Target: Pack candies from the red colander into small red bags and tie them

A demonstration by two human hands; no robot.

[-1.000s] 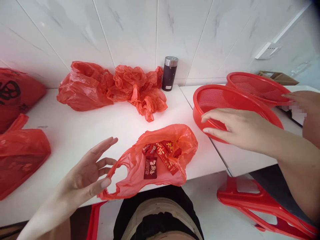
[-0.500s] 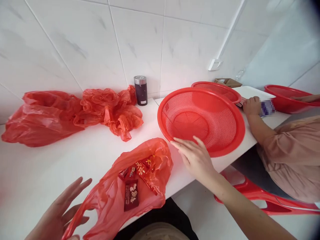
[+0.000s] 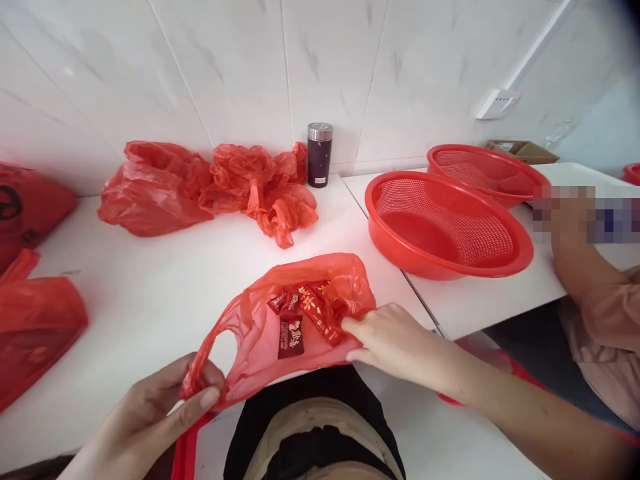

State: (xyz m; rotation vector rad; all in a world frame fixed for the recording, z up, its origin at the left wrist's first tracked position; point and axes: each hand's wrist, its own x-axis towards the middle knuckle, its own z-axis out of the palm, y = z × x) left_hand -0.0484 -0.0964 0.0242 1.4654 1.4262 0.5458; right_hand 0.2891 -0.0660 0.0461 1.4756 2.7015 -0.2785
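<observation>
One thin red plastic bag (image 3: pixel 240 340) at the edge of the white counter (image 3: pixel 135 313), left hand (image 3: pixel 150 417) pinching its handle, right hand (image 3: pixel 400 347) laid on its rim by red wrapped sweets (image 3: pixel 291 337), grip hard to tell; any sharp tug risking a tear or sweets sliding off

- On the desk (image 3: pixel 150 313): a carrier bag (image 3: pixel 320 273) at the front, wrapped sweets (image 3: pixel 291 337) inside it
- Behind it: bunched bags (image 3: pixel 205 187), then a flask (image 3: pixel 319 155) just beside them, by the tiled wall (image 3: pixel 240 67)
- To the right: a strainer basket (image 3: pixel 440 227) — a second strainer basket (image 3: pixel 480 167) behind it
</observation>
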